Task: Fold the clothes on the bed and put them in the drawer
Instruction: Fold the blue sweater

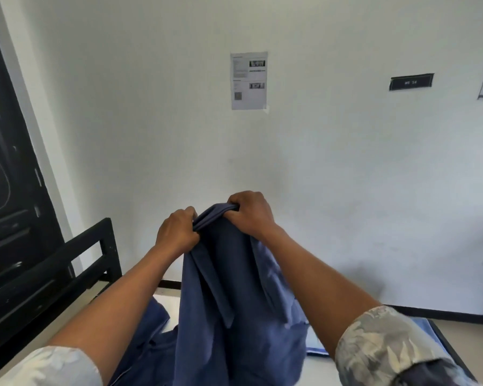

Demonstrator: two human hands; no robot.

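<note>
Arms stretch forward and up from the bottom of the view, bent a little at the elbow, and the two fists meet close together in front of the white wall point(346, 176). The left hand point(176, 232) is curled tight, knuckles up, bunching the top edge of a dark blue garment point(234, 288). The right hand point(250, 214) sits just beside it and slightly higher, its fingers hooked over the same gathered edge. From that double grip the garment hangs straight down in long folds between the forearms, and its lower part trails onto the bed point(170, 300) below. Patterned sleeves point(382, 341) cover both arms near the elbows. A light blue cloth point(315, 349) lies on the bed under the right forearm. The black bed frame point(95, 246) stands to the left, against a black door point(6, 162). A printed sheet point(248, 80) and a black label point(411, 82) are stuck to the wall.
</note>
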